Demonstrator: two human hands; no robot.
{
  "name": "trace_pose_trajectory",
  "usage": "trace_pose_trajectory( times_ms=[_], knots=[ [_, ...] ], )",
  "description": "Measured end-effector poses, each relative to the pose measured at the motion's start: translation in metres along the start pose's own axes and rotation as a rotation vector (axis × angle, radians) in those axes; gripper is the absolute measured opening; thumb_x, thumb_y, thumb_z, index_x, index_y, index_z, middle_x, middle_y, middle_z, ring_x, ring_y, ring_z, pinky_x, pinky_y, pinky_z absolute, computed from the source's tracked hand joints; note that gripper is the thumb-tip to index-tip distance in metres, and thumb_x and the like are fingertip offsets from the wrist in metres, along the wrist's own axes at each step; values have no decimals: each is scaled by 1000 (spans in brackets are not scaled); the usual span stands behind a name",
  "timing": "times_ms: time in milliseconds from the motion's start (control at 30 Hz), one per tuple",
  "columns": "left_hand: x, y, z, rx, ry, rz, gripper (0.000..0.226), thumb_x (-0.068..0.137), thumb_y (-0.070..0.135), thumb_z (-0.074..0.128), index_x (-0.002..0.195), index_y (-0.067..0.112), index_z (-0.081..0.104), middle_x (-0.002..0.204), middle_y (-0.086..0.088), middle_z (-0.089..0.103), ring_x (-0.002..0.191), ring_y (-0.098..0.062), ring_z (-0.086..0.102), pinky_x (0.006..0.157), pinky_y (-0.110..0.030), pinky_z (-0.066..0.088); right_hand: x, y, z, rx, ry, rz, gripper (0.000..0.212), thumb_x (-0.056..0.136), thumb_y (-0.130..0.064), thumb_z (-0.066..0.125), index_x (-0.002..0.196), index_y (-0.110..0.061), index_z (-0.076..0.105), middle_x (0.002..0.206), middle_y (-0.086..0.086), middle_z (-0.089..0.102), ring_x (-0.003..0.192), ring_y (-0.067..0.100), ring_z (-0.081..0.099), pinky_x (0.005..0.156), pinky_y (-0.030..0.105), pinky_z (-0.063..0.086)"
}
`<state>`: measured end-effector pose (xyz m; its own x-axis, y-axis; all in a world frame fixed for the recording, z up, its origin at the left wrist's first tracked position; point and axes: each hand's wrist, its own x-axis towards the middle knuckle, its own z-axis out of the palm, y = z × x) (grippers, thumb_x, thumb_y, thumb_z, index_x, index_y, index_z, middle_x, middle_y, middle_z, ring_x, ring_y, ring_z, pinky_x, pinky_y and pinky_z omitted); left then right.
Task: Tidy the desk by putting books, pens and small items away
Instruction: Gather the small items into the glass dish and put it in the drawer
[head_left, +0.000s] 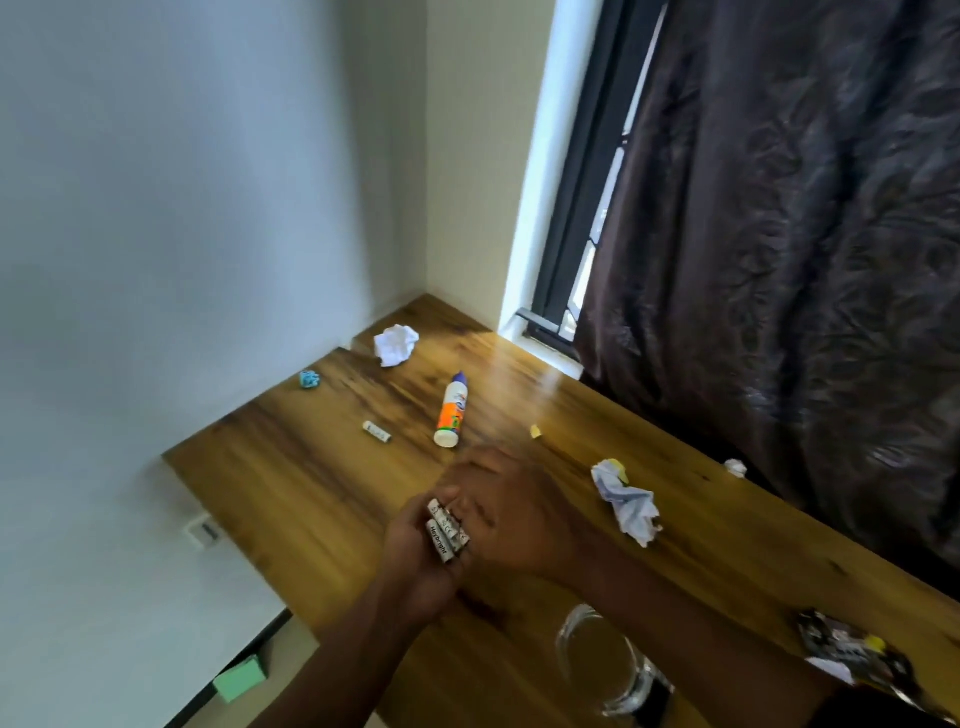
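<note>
Over the middle of the wooden desk (291, 483), my left hand (415, 561) is cupped around several small white batteries (445, 532). My right hand (511, 512) lies against them from the right, fingers curled over the bundle. One more white battery (376, 431) lies loose on the desk further back. Beyond it lies a white and orange bottle with a blue cap (451, 410), on its side.
Crumpled white paper (396, 344) sits at the far corner, a small blue scrap (309, 379) by the wall, a yellow bit (536, 431), and crumpled paper (626, 501) at right. A clear glass (597, 660) and a dark wrapper (852, 654) are near me. A dark curtain (779, 234) hangs at right.
</note>
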<state>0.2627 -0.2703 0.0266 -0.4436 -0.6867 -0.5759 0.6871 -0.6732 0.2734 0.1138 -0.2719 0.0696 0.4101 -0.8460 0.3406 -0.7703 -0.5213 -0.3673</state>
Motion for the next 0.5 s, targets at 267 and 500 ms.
trace_pose_trajectory(
  times_ms=[267,500],
  knots=[
    [-13,41,-49,-159,133,127,36,104,31,47,122,7,66,109,-13,71,104,-29,67,96,-43,56,99,6,67,53,-213,186,43,88,-14,56,131,-16,63,125,6,63,112,28,60,89,38,52],
    [-27,62,-74,-114,120,164,45,105,35,42,136,9,62,134,-16,67,121,-34,65,104,-48,52,153,9,135,-108,-443,177,50,94,-11,57,143,-21,54,140,10,52,128,31,48,102,43,47]
  ],
)
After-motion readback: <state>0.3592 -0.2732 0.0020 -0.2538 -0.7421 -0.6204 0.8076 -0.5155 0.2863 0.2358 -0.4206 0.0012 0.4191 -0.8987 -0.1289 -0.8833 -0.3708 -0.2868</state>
